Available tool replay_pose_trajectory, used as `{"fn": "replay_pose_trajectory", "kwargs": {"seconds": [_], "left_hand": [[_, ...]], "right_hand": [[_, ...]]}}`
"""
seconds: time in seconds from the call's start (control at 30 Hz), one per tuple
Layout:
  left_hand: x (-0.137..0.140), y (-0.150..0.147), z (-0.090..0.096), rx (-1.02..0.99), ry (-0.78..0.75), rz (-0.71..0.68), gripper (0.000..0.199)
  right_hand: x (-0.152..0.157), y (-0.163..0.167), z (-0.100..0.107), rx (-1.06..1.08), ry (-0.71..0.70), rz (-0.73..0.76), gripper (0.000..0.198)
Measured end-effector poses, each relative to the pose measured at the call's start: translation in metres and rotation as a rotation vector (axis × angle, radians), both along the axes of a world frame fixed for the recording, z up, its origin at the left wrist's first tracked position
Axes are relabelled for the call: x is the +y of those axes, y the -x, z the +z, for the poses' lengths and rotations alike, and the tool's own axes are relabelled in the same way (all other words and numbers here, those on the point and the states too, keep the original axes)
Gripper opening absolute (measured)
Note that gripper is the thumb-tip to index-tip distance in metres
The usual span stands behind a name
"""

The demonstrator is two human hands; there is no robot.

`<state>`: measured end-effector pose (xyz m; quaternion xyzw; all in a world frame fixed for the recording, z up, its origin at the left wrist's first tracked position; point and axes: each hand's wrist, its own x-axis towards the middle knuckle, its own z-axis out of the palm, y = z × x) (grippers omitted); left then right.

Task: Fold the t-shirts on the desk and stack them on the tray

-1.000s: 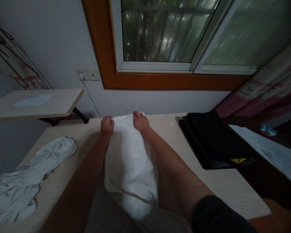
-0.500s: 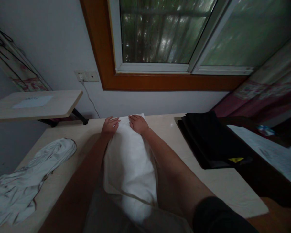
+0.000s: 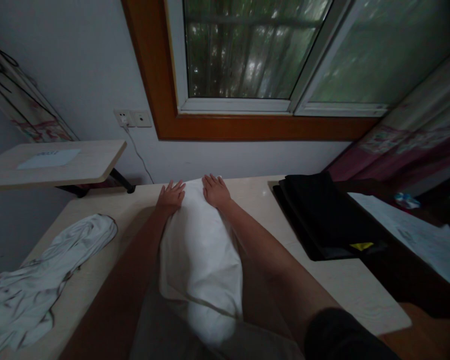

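Note:
A white cloth [image 3: 200,250] lies lengthwise on the light wooden table [image 3: 260,205], its near part hanging toward me over the front. My left hand [image 3: 171,195] rests on the far left edge of the cloth, fingers stretched and spread. On the far right corner of the cloth lies my right hand [image 3: 215,191], flat with its fingers extended. Neither hand grips the fabric. What kind of cloth item it is, I cannot tell.
A crumpled white cloth [image 3: 56,275] lies at the left. Behind it stands a small raised shelf [image 3: 93,160] with a paper label. Folded black fabric [image 3: 318,215] sits at the right, near papers [image 3: 408,232]. A window [image 3: 247,55] is ahead.
My fingers have straightened and spread on the cloth. The right hand has shifted slightly toward the far edge. The cloth looks nearly the same.

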<state>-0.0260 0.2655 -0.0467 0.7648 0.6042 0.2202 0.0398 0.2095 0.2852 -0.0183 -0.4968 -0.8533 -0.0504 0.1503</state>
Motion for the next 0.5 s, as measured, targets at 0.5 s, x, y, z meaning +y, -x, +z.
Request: {"fn": "replay_pose_trajectory", "kwargs": {"seconds": [0.5], "left_hand": [[-0.041,0.019,0.005,0.034,0.057,-0.138,0.048]], "right_hand": [[-0.137,-0.083,-0.011,0.138,0.089,-0.052,0.049]]}}
